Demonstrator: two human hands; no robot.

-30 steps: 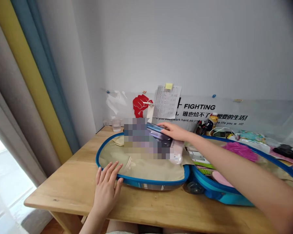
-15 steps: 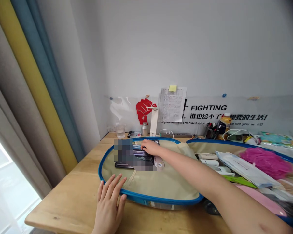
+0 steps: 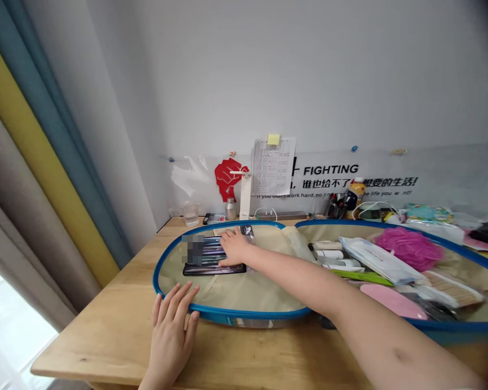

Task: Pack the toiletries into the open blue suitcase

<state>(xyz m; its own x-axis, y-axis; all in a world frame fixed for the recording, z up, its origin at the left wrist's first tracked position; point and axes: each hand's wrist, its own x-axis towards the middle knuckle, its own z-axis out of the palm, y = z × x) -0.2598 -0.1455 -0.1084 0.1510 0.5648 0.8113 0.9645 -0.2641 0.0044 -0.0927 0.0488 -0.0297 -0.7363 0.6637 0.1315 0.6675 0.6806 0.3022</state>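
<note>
My left hand (image 3: 173, 324) lies with fingers spread over the front-left rim of the open zip case (image 3: 244, 295), a beige-lined case with blue edging. Inside its left half, my right hand (image 3: 236, 247) rests flat, fingers apart, on a flat pack of long slim sticks (image 3: 212, 251). What kind of sticks they are I cannot tell, and part of the pack is blurred by blocks. A long dark pack (image 3: 213, 269) lies along its near side. Another dark pack (image 3: 247, 232) shows behind my right hand.
The case's right half holds white tubes (image 3: 329, 253), a white packet (image 3: 380, 260), a pink bath puff (image 3: 409, 248), a pink oval (image 3: 392, 300) and a brush (image 3: 451, 290). Behind the case stand a cup (image 3: 191, 215), a lamp (image 3: 245, 196) and a yellow bottle (image 3: 355, 193).
My right hand's fingers were curled at the packs and now lie spread flat on them. A pinkish piece with a round label no longer shows. My left hand stays at the rim; the view has shifted.
</note>
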